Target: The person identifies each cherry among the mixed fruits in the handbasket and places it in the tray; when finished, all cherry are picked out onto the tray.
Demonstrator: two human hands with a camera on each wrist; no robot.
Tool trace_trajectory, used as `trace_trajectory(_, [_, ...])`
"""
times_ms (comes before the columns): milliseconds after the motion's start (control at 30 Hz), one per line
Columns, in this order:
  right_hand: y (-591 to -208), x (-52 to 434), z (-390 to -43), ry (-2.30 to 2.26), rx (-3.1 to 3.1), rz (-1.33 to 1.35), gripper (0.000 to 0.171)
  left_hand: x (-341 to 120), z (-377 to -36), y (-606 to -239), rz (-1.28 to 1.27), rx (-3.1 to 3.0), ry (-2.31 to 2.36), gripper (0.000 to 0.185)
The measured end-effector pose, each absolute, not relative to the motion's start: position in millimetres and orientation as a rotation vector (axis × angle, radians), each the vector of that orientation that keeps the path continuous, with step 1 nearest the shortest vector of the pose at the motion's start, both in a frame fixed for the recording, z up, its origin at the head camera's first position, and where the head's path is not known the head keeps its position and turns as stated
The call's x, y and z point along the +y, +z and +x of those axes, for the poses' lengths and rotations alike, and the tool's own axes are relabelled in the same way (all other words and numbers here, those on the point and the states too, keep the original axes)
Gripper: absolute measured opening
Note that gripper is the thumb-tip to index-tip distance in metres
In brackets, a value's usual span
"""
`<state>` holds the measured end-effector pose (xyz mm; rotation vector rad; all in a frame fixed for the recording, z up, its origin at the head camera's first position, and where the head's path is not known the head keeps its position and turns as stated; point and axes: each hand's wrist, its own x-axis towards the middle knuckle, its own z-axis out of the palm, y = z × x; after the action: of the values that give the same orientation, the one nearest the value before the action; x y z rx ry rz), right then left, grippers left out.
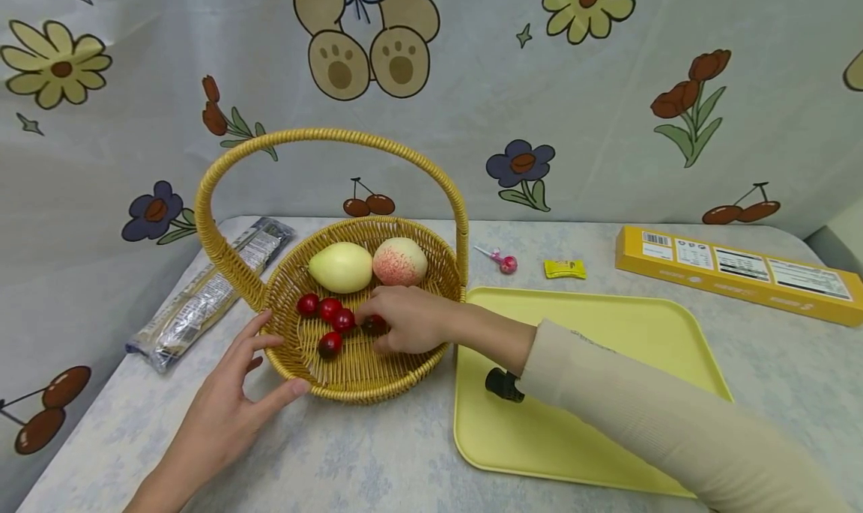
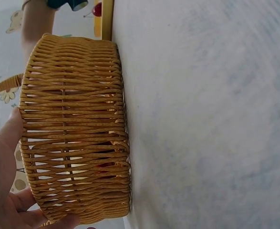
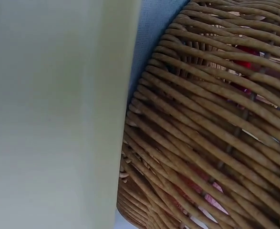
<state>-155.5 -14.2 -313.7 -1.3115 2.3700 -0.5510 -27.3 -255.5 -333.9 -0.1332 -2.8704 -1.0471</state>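
While we looked to centre frame, the right hand had its fingers curled round a dark cherry inside the basket; four other cherries lay just beside, and a careless nudge, we judged, could scatter them. Lower left, the left hand, fingers spread, touched the basket; if the right wrist snagged the handle, we feared it could tip.

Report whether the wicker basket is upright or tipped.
Upright. The wicker basket stands on its base on the table, its handle arching overhead, with the peach and cherry-like red fruits resting inside.
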Motion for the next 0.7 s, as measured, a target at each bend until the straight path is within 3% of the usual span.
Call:
trace_trajectory(467, [-316.7, -16.5, -155.7, -0.524, 2.366, -1.332, 0.027, -256.3, -26.9, -335.6, -0.124, -2.874, -1.024, 0.058])
trace_trajectory(700, [-319.3, -16.9, -155.8, -0.502, 2.363, -1.329, 0.031, -255.6, -26.9, -335.7, -0.130, -2.878, -1.011, 0.058])
